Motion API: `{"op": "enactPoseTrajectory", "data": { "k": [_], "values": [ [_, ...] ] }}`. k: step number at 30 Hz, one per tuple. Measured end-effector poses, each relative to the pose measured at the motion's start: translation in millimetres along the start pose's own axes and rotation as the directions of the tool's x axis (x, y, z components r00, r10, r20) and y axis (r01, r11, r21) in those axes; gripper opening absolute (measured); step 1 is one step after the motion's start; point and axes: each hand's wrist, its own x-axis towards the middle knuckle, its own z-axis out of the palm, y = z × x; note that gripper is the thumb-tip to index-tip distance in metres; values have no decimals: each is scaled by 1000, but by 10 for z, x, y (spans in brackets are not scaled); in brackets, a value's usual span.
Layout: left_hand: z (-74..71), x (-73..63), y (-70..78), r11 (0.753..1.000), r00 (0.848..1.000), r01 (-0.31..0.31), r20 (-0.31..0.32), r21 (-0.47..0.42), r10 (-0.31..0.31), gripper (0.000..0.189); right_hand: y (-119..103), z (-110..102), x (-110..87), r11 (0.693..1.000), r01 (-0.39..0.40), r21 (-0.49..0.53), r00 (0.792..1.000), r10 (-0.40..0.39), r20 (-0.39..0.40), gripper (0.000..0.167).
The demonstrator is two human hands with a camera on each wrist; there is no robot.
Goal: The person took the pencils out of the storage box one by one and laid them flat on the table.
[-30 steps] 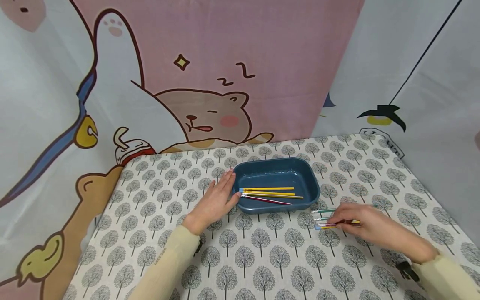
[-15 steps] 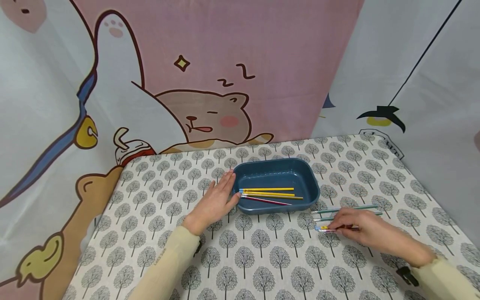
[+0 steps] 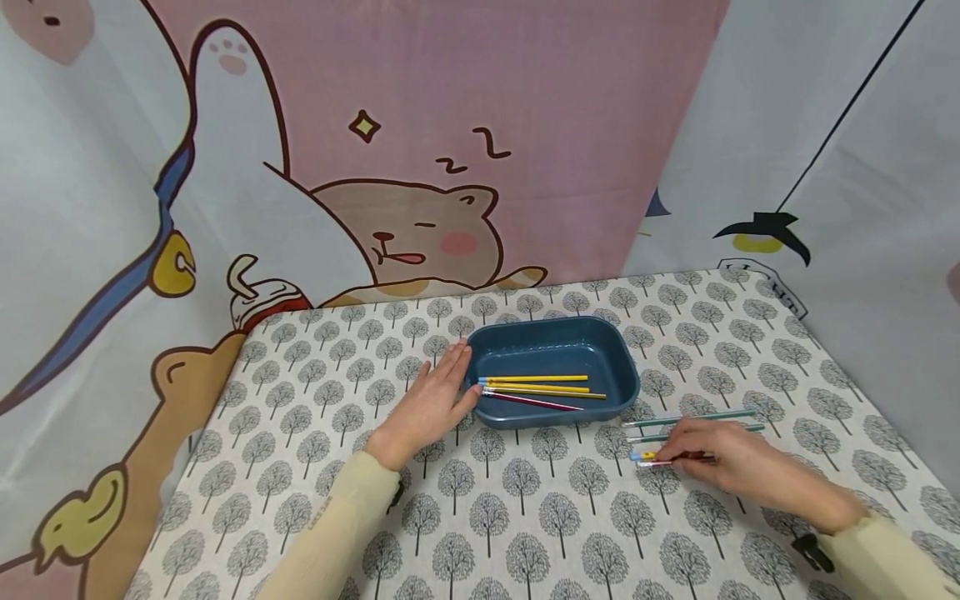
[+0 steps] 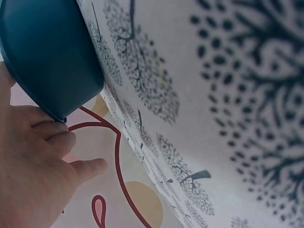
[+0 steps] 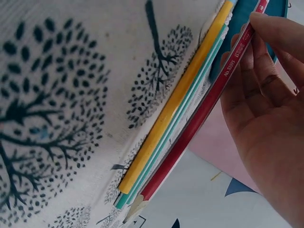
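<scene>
A dark blue rectangular dish (image 3: 555,335) sits mid-table in the head view, with yellow pencils (image 3: 536,378) and a red pencil (image 3: 532,402) lying inside. My left hand (image 3: 427,407) rests against its left end, fingers along the rim. To the right of the dish, my right hand (image 3: 723,454) pinches another red pencil (image 5: 204,111) between thumb and fingers, its sharpened tip angled away from the dish. Right beside it on the cloth lie a yellow pencil (image 5: 173,104) and two green pencils (image 3: 693,417). The right hand partly covers these in the head view.
A white cloth with grey trees (image 3: 525,483) covers the table. Behind it hangs a pink curtain (image 3: 585,133) with cartoon animals, and a pale curtain (image 3: 862,167) stands along the right side.
The right hand has shifted slightly toward the near right. The red pencil's eraser end now lies on the near side of the yellow one, and more of the green pencils shows. The left hand stays put.
</scene>
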Motion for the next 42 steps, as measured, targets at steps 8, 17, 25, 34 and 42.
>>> {"op": "enactPoseTrajectory", "data": {
  "k": [8,17,25,34,42],
  "values": [
    [5,6,-4,1000,1000,2,2,5,-2,70,50,40,0,1000,-6,29,1000,5,22,41],
    [-5,3,-6,1000,1000,-2,9,11,2,74,95,87,-5,998,-3,61,999,0,41,39],
    [-7,0,-2,1000,1000,-2,6,13,2,73,107,91,-15,998,-14,62,999,11,50,38],
    [-1,-6,5,1000,1000,7,10,12,-7,72,113,100,-16,1000,-10,22,999,9,49,38],
    [4,-1,1,1000,1000,1,2,6,-1,71,122,109,-22,1000,-11,-1,999,11,47,38]
  ]
}}
